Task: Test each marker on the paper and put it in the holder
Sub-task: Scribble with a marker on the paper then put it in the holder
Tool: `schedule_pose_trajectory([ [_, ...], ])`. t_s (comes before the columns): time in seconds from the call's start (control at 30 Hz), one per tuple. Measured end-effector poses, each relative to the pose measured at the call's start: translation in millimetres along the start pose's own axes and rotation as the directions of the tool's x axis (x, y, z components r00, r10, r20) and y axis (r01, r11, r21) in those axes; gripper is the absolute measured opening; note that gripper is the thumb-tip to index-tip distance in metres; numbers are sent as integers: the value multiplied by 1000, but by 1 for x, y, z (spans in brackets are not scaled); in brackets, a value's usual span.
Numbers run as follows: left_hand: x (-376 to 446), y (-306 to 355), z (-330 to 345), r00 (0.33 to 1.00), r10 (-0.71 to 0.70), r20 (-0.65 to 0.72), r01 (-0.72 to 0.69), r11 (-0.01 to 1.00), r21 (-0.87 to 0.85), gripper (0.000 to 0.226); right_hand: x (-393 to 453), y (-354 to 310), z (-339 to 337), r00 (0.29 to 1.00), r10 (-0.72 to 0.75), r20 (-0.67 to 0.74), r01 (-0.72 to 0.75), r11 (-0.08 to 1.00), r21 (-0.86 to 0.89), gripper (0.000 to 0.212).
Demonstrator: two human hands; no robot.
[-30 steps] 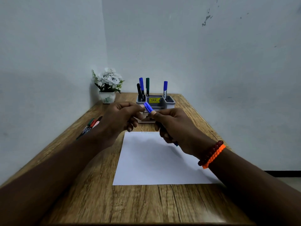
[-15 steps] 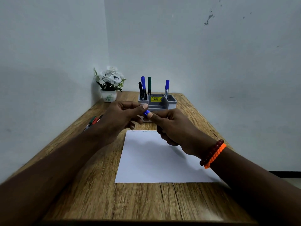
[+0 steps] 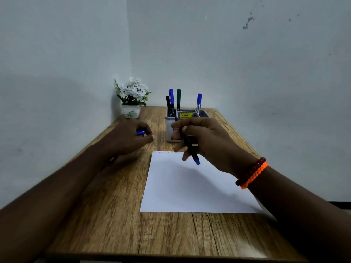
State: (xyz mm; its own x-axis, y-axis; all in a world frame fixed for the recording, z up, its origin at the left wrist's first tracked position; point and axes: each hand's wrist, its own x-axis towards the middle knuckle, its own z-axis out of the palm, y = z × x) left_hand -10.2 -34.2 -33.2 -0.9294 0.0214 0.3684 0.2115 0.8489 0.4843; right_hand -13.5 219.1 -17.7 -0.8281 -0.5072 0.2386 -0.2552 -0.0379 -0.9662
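Blue at its lower end and black along the barrel, the slim uncapped marker (image 3: 190, 147) sits pinched in the curled fingers (image 3: 182, 126) of the right hand (image 3: 205, 137). Its long axis slants from the holder side down toward the person, and the end that points up and away is hidden behind the fingers, so which end is the nib is unclear. The lower blue end hovers just above the far part of the white sheet of paper (image 3: 190, 188), not plainly touching it. Faint marks run along the sheet's far edge; the rest is bare, so there is open room below and to either side for a stroke.

The left hand (image 3: 131, 137) rests on the wooden table (image 3: 114, 215) left of the sheet, fingers curled round the small blue cap (image 3: 141, 132). The right hand is clearly the nearer one to the paper.

Just beyond the right hand stands the grey plastic compartment holder (image 3: 204, 113), with black, blue and green markers upright in it. A small white flower pot (image 3: 131, 111) sits in the far left corner, well apart.
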Motion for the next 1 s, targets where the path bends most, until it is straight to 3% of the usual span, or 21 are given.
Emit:
schedule_pose_trajectory([
  [0.1, 4, -14, -4, 995, 11, 96, -16, 999, 48, 23, 10, -7, 0, 999, 3, 47, -12, 981, 193, 33],
  [0.17, 4, -17, -5, 993, -1, 119, -5, 999, 51, 27, 16, -9, 3, 1000, -23, 10, 22, 989, 150, 27],
  [0.37, 8, -17, -2, 992, -2, 128, -8, 997, 75, 35, 33, 3, 25, 985, -47, -167, 30, 994, -105, 38],
  [0.6, 11, -22, 3, 988, 24, 154, -36, 996, 78, 35, 27, 32, 32, 993, 21, -113, -39, 987, -158, 18],
  [1.0, 12, -21, 3, 987, 38, 156, -53, 994, 94, 34, 34, 46, 46, 990, 17, -140, -52, 967, -249, 23],
])
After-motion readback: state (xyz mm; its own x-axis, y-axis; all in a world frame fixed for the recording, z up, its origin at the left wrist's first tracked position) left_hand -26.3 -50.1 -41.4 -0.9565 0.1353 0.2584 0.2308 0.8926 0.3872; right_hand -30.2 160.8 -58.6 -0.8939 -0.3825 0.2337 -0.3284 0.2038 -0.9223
